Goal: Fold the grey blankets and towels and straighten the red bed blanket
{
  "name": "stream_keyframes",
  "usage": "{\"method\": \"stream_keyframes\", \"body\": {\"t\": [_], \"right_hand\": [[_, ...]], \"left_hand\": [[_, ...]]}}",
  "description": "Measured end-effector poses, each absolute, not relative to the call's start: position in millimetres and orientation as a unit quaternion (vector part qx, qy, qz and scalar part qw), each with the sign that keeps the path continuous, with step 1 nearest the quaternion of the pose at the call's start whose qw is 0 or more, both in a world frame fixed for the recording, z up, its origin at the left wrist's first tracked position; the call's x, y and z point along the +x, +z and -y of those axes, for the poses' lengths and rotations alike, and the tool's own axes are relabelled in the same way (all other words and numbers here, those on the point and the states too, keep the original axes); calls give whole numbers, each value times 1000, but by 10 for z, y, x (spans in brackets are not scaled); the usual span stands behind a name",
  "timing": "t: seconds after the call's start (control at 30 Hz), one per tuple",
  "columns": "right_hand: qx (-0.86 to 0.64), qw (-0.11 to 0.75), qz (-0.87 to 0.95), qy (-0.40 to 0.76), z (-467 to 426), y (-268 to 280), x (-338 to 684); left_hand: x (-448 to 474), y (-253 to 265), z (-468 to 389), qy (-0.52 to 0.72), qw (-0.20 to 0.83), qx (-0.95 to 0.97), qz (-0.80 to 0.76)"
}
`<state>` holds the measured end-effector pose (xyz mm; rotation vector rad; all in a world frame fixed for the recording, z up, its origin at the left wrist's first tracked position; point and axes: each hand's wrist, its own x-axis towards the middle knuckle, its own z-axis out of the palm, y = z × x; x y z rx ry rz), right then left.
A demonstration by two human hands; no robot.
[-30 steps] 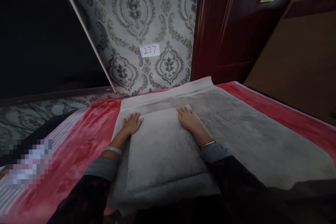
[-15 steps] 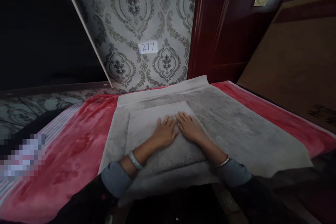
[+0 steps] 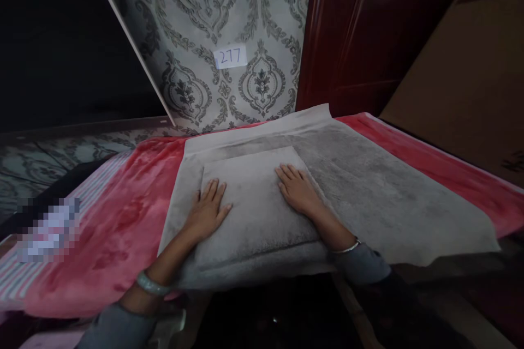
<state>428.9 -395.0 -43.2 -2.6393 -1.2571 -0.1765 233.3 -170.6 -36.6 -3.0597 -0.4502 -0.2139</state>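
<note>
Cloth first: a grey plush cloth (image 3: pixel 368 196) lies spread across the red blanket (image 3: pixel 118 223) on the bed, and its near-left part is folded over into a squarish grey panel (image 3: pixel 254 202) lying flat on the layer below. We judge it soft, limp and light, with a fleecy nap that grips itself more than it slides, nothing fragile about it. It has no stiffness, so any lifted part would sag; the folded edges and corners look like the best places to pinch it.

Our left hand (image 3: pixel 207 212) rests palm down on the left edge of the folded panel, fingers (image 3: pixel 213 191) straight and a little spread, holding nothing. Our right hand (image 3: pixel 297 191) lies flat on the right edge, its fingers (image 3: pixel 289 173) close together, likewise pressing, not gripping. A bracelet sits on each wrist.

Beyond the cloth, patterned wallpaper (image 3: pixel 245 22) carries a small label (image 3: pixel 230 56) reading 277, with dark red wood panelling (image 3: pixel 360 38) to the right.

Light is poor. We cannot make out what lies under the cloth's near edge, where all goes black; the far left is dark too, and a blurred patch (image 3: pixel 47 229) hides whatever is on the striped sheet
</note>
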Motion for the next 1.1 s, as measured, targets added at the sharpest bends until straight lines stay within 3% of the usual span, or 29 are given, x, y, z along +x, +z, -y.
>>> {"method": "stream_keyframes", "body": {"t": [0.23,0.37,0.63,1.1], "right_hand": [[-902,113,417,7,4039,-294,4299],[-899,149,411,-44,4262,-326,4101],[-895,120,419,-91,4460,-644,3685],[-892,149,413,-108,4464,-729,3688]], "left_hand": [[2036,-199,1750,-37,-6,-984,173],[2134,-73,2195,-78,-15,-986,148],[2418,-480,3098,-111,-12,-993,37],[1440,-723,2263,-205,54,-975,69]]}}
